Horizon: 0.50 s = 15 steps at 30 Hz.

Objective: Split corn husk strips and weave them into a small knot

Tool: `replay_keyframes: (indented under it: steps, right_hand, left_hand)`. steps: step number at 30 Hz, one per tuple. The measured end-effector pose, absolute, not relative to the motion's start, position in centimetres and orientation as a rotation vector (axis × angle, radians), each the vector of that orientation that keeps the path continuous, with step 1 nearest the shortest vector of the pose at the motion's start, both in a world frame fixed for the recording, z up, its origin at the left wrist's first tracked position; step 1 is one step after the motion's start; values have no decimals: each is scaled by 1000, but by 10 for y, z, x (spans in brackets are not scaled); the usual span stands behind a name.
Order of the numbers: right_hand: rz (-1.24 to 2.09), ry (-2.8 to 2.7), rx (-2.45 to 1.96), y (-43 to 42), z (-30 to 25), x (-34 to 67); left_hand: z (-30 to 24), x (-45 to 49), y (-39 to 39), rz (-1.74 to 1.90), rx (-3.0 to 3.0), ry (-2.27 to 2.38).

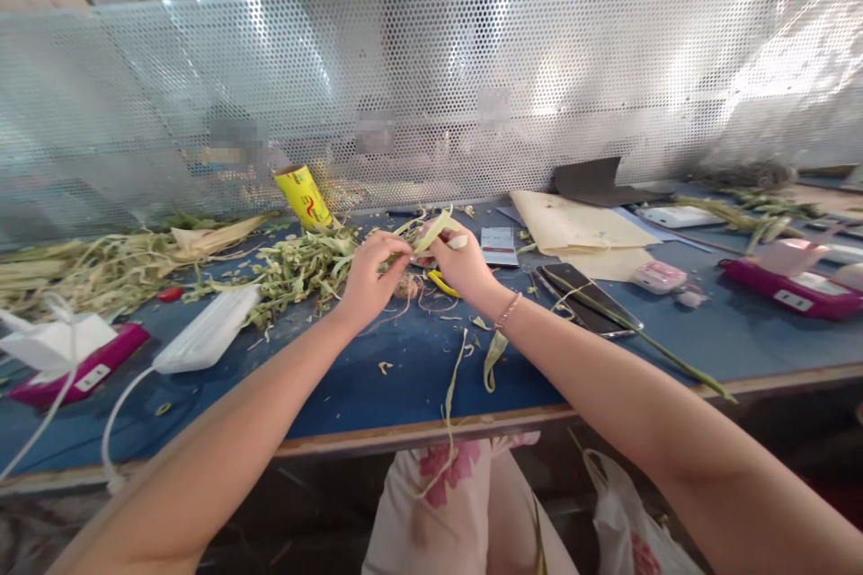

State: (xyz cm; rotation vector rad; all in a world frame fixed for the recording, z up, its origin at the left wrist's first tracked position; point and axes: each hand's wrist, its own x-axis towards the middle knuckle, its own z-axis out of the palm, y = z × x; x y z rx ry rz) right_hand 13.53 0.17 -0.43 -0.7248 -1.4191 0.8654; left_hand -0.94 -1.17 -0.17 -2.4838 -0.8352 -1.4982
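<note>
My left hand (pixel 375 277) and my right hand (pixel 458 253) meet over the middle of the blue table. Between them is a pale green strip of dried plant leaf (pixel 431 234), pinched by the fingers of both. Part of the strip is hidden behind my fingers. Just below my hands lie a small ball of brown twine (pixel 406 287) and a yellow-handled tool (pixel 443 284), its far part covered by my right hand. A pile of curled leaf pieces (pixel 303 265) sits left of my left hand. Loose leaf strips (pixel 495 361) lie under my right forearm.
A yellow tube (pixel 303 196) stands tilted at the back. A white power strip (pixel 208 329) and magenta power strips (pixel 81 368) lie leftward and rightward. Right of my hands are a dark phone (pixel 590 298), a long stem (pixel 664 346) and cream paper (pixel 580 225). Perforated metal (pixel 431 99) closes the back.
</note>
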Motion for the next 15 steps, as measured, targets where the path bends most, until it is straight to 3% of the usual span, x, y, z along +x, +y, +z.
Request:
replay_keyframes:
  steps: [7, 15]
  right_hand:
    - [993, -1300, -663, 2, 2, 141]
    - [962, -1379, -704, 0, 0, 138]
  left_hand:
    - [2, -13, -11, -1252, -2786, -916]
    - [0, -6, -16, -1359, -2791, -1133]
